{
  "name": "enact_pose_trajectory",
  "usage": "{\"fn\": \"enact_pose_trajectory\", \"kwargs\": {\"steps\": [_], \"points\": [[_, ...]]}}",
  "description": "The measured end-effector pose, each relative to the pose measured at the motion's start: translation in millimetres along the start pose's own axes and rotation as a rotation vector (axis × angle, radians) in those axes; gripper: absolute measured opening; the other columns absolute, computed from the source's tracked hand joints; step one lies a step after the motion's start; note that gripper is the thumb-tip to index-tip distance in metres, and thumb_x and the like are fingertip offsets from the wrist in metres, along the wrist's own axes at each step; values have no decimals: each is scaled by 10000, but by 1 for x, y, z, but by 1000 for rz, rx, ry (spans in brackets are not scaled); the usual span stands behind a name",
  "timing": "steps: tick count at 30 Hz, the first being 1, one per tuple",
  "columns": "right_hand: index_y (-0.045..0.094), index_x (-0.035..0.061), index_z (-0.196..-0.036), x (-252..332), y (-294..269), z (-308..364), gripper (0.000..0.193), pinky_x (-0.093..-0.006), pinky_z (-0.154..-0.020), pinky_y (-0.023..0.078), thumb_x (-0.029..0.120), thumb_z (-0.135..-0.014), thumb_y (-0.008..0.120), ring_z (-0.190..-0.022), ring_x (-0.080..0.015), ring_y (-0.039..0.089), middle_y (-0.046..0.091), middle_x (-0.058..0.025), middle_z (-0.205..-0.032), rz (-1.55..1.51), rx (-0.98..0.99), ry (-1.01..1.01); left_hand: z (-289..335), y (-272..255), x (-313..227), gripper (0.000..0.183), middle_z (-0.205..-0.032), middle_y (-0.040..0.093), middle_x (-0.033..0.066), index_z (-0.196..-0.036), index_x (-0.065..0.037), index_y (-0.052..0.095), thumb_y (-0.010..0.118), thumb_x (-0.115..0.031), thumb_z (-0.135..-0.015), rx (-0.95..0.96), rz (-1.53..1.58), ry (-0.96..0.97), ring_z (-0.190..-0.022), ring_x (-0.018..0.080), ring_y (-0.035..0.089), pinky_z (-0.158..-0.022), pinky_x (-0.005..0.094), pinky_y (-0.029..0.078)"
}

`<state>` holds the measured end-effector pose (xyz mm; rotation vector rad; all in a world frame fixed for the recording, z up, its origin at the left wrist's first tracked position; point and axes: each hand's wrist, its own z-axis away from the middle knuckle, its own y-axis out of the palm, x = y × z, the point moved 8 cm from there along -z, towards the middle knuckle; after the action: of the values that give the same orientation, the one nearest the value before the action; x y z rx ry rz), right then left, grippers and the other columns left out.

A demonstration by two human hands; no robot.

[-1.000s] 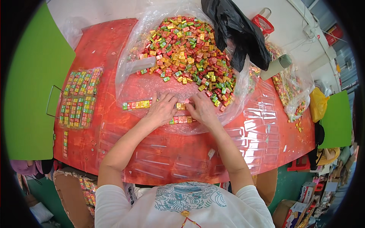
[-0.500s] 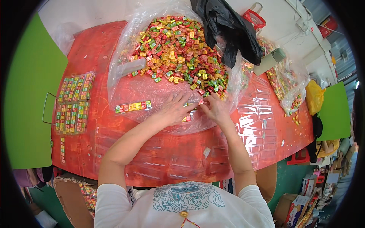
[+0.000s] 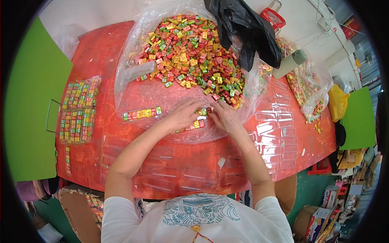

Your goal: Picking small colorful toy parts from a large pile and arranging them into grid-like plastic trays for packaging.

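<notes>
Small wrapped candies in red, yellow and green lie in a short row (image 3: 204,110) between my two hands. My left hand (image 3: 183,116) is closed round the left end of this row, fingers on the far side and thumb on the near side. My right hand (image 3: 227,118) has its fingertips pinched at the row's right end; the piece under them is mostly hidden. Just nearer to me lies another candy row (image 3: 195,125), partly covered by my left hand. A filled clear strip of candies (image 3: 142,114) rests to the left. Beyond my hands spreads a large candy heap (image 3: 190,52) on clear plastic.
Filled candy trays (image 3: 77,111) sit at the left beside a wire handle (image 3: 48,117). Empty clear trays (image 3: 267,133) cover the red table (image 3: 101,52) at right and along the front. A black bag (image 3: 247,32), a green-grey bottle (image 3: 289,65) and a second candy bag (image 3: 304,89) stand behind.
My right hand has brought a reddish candy to the right end of the row. My left hand has shifted slightly left, uncovering more of both rows.
</notes>
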<state>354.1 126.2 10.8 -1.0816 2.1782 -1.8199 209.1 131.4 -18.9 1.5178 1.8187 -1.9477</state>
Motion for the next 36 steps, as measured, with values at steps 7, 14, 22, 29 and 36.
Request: {"fn": "enact_pose_trajectory", "kwargs": {"steps": [7, 14, 22, 29, 36], "points": [[614, 82, -1091, 13, -1, -4, 294, -414, -765, 500, 195, -834, 704, -918, -310, 626, 584, -116, -950, 106, -50, -81, 2, -35, 32, 498, -1374, 545, 145, -1432, -61, 466, 556, -137, -948, -44, 451, -184, -1295, 258, 506, -1090, 362, 397], [603, 65, -1165, 3, 23, -14, 330, -438, -793, 493, 165, -857, 671, -946, -340, 612, 588, -156, -997, 77, 7, -49, 13, -20, 4, 624, -1478, 425, 184, -1489, -111, 397, 602, -193, -905, 178, -306, -145, -1361, 352, 415, -1138, 495, 324], [643, 37, -1050, -4, 18, -17, 188, -450, -829, 498, 88, -869, 645, -938, -384, 597, 578, -183, -951, -277, -45, 105, 14, -8, 4, 566, -1419, 468, 175, -1384, -88, 475, 652, -300, -890, 137, -491, -127, -1314, 353, 445, -1043, 524, 366], [650, 49, -1042, 9, 16, -13, 232, -431, -810, 505, 94, -818, 689, -943, -358, 605, 587, -168, -931, -83, -41, -79, 17, -6, 1, 584, -1410, 473, 176, -1417, -73, 452, 633, -249, -890, 133, -535, -113, -1304, 347, 455, -1022, 521, 388], [621, 31, -1089, 18, 13, -13, 357, -442, -840, 496, 155, -775, 741, -964, -368, 592, 580, -170, -993, -59, -38, -119, 12, -4, -2, 606, -1280, 542, 155, -1430, -70, 438, 633, -193, -870, 145, -616, -84, -1215, 326, 509, -986, 509, 417]]}}
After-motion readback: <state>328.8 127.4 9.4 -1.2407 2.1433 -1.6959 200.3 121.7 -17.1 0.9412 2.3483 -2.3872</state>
